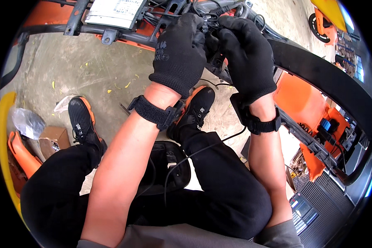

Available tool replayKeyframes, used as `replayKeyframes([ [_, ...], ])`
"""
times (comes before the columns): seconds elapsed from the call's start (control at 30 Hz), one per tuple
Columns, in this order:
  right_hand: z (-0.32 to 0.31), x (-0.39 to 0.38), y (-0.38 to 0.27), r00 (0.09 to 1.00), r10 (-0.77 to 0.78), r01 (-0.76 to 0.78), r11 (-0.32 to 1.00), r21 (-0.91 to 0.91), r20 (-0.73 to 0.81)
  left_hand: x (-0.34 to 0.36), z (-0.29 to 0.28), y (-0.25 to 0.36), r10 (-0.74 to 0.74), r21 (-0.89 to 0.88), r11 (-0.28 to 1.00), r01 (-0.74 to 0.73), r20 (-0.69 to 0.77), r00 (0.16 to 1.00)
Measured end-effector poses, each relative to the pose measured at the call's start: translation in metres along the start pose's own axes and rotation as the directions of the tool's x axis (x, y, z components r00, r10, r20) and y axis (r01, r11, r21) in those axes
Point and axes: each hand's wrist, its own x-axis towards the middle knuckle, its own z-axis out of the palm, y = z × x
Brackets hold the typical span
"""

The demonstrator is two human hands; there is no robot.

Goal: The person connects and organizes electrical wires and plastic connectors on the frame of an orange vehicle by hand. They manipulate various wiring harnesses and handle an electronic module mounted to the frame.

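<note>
Both my hands wear black work gloves and meet at the top of the view, over the dark metal frame [126,34] of a vehicle. My left hand [181,53] is closed, its fingertips pinching black wiring [211,24] between the hands. From the other side my right hand [249,58] is closed on the same wiring, its fingers curled. What exactly sits between the fingertips is partly hidden by the gloves. Left of my left hand, a box-shaped unit with a white label [115,12] is mounted on the frame, with loose cables beside it.
A long black curved part [318,68] extends right from the frame. Orange body panels [297,97] stand at right. Below my arms lies a black moulded part [169,165], with a thin black cable [202,151] running past it. A cardboard box [54,138] and plastic bag [28,122] lie left.
</note>
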Motion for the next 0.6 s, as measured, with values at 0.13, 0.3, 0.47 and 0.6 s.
replayKeyframes([
  [0.13,0.0,-0.007,-0.001,0.998,0.07,-0.069,0.988,0.14,0.002,0.0,0.002,0.0,-0.011,-0.006,1.0,0.011,0.022,1.0],
  [0.3,0.002,-0.009,-0.013,0.989,0.14,-0.146,0.96,0.241,0.041,-0.005,0.004,-0.002,-0.025,0.054,0.998,0.026,-0.012,1.0],
  [0.47,0.008,-0.011,-0.011,0.99,0.137,-0.122,0.953,0.276,-0.037,-0.008,0.009,-0.005,0.05,0.082,0.996,-0.046,-0.05,0.998],
  [0.6,0.009,-0.01,-0.008,0.998,0.003,0.005,0.99,0.139,-0.061,-0.004,0.006,0.0,0.075,0.109,0.992,-0.069,-0.051,0.996],
])
